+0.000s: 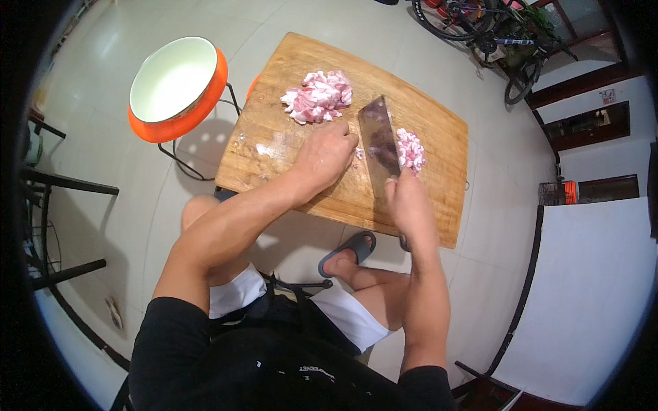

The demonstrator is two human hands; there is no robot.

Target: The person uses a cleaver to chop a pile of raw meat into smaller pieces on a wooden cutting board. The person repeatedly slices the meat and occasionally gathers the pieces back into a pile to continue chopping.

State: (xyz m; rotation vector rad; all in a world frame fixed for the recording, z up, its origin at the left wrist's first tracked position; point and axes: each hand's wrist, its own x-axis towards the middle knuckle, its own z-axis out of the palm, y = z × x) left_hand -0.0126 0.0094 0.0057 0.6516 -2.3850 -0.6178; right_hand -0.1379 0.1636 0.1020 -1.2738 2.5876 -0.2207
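My right hand [409, 195] is wrapped round the handle of a broad cleaver [379, 137]. The blade stands on edge on a wooden cutting board [274, 68], its flat side smeared and reflecting. Right of the blade lies a small heap of diced pink-and-white meat [410, 151]. My left hand [326, 156] rests on the board left of the blade, its fingers curled inward. A few small meat bits [358, 153] show beside its fingertips; whatever is under the fingers is hidden. Beyond that hand sits a larger pile of meat chunks [319, 97].
At the left, a white-lined orange bowl [175, 81] stands on a black wire stand [184, 163]. Below the board are my knees and a slippered foot [348, 255]. Black furniture legs [68, 181] jut in from the left. A bicycle [490, 41] stands at the far right.
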